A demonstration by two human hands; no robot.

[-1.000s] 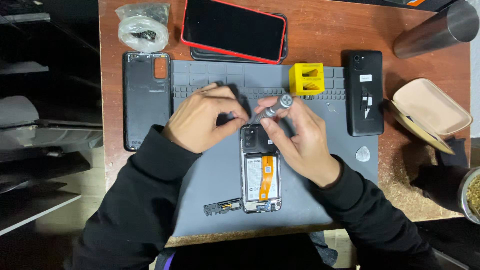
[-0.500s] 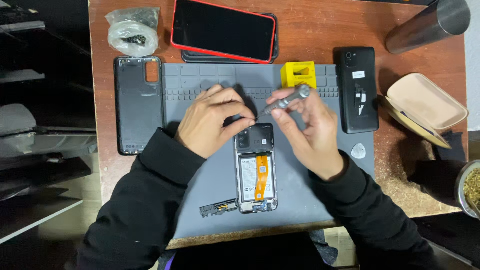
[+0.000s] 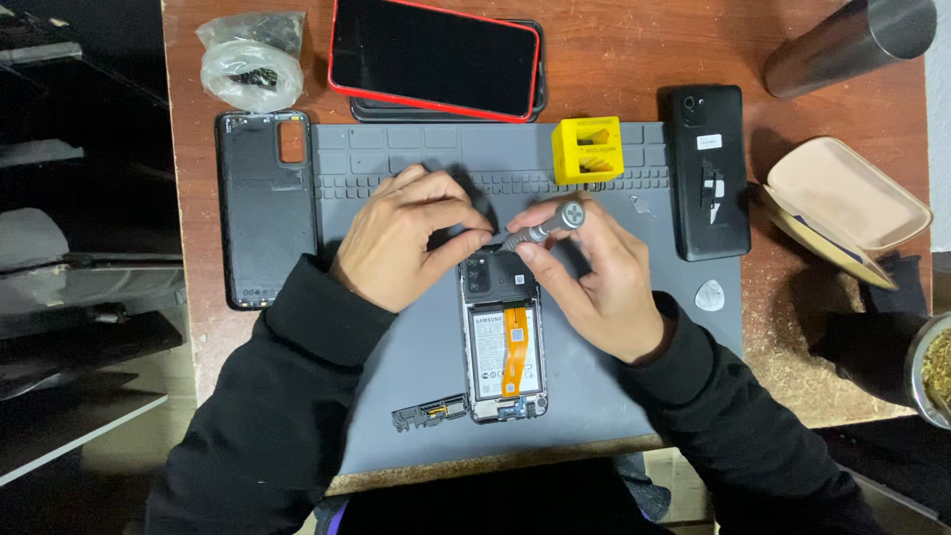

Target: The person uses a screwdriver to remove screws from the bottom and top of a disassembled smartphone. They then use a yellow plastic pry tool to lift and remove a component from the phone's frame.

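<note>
An opened phone (image 3: 503, 342) lies back-up on the grey work mat (image 3: 416, 347), its battery and orange flex cable showing. My right hand (image 3: 594, 282) grips a small grey screwdriver (image 3: 543, 230), whose tip points down-left at the phone's top edge near the camera block. My left hand (image 3: 411, 238) rests at the phone's top left corner, with fingertips pinched beside the screwdriver tip. Whether those fingers hold a small part is hidden.
A black back cover (image 3: 265, 208) lies left of the mat. A red-edged phone (image 3: 434, 54) and a plastic bag (image 3: 251, 59) lie at the back. A yellow block (image 3: 586, 150), a black phone (image 3: 705, 168), a pick (image 3: 709, 294), a beige case (image 3: 844, 203), a metal cylinder (image 3: 847, 45) and a loose black part (image 3: 428, 412) surround it.
The view has shifted slightly. My right hand has turned the screwdriver a little while both hands stay at the phone's top edge.
</note>
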